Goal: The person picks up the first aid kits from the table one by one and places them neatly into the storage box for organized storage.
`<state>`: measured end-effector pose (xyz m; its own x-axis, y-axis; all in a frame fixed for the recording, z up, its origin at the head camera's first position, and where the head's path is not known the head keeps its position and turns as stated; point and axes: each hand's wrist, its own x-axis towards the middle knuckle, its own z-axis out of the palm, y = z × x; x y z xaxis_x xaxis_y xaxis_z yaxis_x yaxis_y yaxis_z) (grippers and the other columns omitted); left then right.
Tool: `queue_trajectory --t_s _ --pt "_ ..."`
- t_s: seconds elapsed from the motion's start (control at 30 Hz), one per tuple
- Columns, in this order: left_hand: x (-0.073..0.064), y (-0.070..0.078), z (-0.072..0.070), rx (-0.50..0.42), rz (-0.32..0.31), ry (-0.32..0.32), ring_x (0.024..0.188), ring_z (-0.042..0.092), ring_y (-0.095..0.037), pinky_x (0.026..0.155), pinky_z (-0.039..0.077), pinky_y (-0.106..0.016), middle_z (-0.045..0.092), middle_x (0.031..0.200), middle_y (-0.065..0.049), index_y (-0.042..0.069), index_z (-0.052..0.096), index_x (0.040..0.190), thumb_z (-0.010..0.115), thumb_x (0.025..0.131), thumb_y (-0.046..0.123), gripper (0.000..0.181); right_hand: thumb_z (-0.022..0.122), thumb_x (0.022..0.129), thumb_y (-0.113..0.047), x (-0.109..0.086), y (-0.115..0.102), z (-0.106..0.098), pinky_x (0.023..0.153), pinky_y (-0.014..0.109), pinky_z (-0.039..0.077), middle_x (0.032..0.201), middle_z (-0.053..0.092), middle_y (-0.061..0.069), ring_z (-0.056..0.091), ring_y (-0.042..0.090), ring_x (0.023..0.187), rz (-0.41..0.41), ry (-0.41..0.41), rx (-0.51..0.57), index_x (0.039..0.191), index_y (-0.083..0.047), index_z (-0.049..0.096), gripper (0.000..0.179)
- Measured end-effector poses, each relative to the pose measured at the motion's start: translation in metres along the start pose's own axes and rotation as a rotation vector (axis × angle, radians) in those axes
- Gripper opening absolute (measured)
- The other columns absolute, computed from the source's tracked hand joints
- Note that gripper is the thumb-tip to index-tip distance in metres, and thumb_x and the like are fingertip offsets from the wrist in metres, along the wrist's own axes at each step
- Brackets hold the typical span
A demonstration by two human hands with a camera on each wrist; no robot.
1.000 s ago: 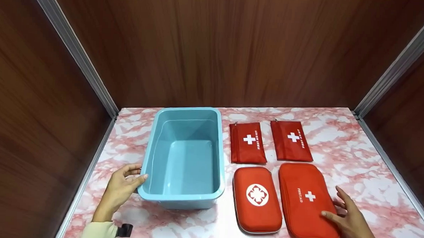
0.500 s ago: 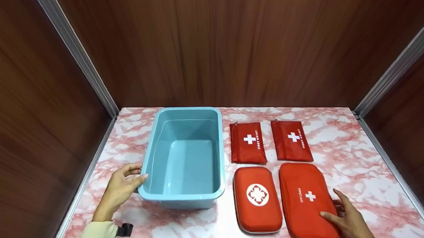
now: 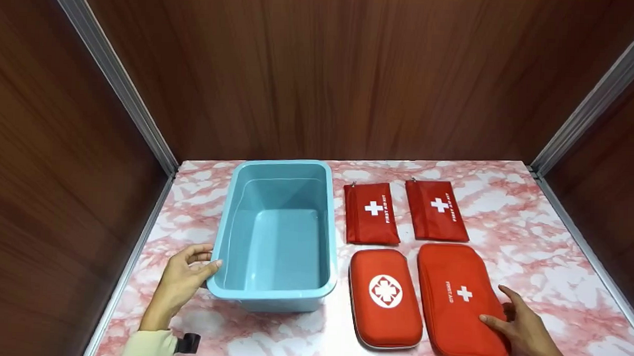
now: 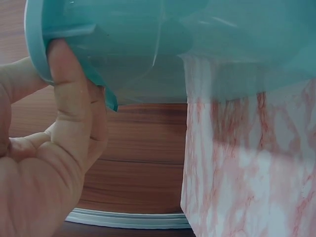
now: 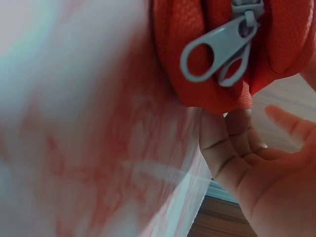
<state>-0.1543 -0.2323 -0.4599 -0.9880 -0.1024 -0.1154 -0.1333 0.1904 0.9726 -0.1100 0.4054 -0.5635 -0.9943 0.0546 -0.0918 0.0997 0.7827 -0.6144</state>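
A light blue plastic tub (image 3: 270, 294) stands on the left half of the table, with nothing inside. My left hand (image 3: 179, 276) pinches its rim at the near left corner, thumb over the edge and fingers outside; the left wrist view shows this grip on the tub wall (image 4: 123, 49). At the front right lies a large red first aid case (image 3: 451, 322). My right hand (image 3: 528, 330) holds its right edge, thumb on top. In the right wrist view, fingers (image 5: 217, 138) reach under the case beside two metal zip pulls (image 5: 212, 54).
Left of that case lies a smaller hard red case (image 3: 388, 325) with a white round emblem. Two flat red first aid pouches, the left pouch (image 3: 365, 227) and the right pouch (image 3: 434, 224), lie behind. Brown wood-look panels (image 3: 320, 73) enclose the marbled table (image 3: 556, 260).
My right hand's fingers have drawn in closer to the large case's edge, and its thumb has shifted slightly. My left hand and the tub look the same.
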Motion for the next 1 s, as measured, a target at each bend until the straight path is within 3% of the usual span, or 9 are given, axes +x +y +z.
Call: queue_trajectory --t_s 0.43,0.63,0.87,1.0 --pt "0.0005 0.0028 0.0001 -0.009 -0.008 -0.007 0.081 0.068 -0.021 0.06 0.059 -0.031 0.061 0.106 -0.02 -0.01 0.054 0.129 0.07 0.089 -0.004 0.044 0.074 0.092 -0.031 0.0077 -0.0017 -0.0058 0.077 0.032 0.053 0.115 0.061 0.037 0.065 0.037 0.101 0.125 -0.119 0.098 0.139 0.021 0.033 0.081" --pt "0.0005 0.0025 -0.0009 -0.028 -0.03 -0.009 0.08 0.068 -0.021 0.059 0.059 -0.032 0.062 0.104 -0.019 -0.011 0.051 0.131 0.069 0.089 -0.004 0.046 0.074 0.092 -0.03 0.0052 -0.0001 -0.0079 0.069 0.027 0.053 0.102 0.068 0.019 0.066 0.021 0.086 0.172 -0.125 0.171 0.133 0.017 0.046 0.069" --pt "0.0023 0.0026 -0.0018 -0.066 -0.039 -0.049 0.082 0.069 -0.023 0.061 0.06 -0.034 0.061 0.106 -0.021 -0.012 0.049 0.133 0.068 0.089 -0.006 0.048 0.068 0.096 -0.025 0.0016 0.0019 -0.0094 0.064 0.028 0.05 0.088 0.061 0.005 0.057 0.017 0.077 0.249 -0.146 0.277 0.106 0.007 0.059 0.035" --pt "0.0025 0.0022 -0.002 -0.075 -0.043 -0.054 0.083 0.07 -0.024 0.061 0.06 -0.034 0.061 0.107 -0.022 -0.012 0.048 0.133 0.068 0.089 -0.006 0.049 0.067 0.097 -0.023 -0.0006 0.0019 -0.0089 0.063 0.029 0.05 0.084 0.058 0.004 0.056 0.016 0.074 0.256 -0.157 0.327 0.102 0.004 0.057 0.028"
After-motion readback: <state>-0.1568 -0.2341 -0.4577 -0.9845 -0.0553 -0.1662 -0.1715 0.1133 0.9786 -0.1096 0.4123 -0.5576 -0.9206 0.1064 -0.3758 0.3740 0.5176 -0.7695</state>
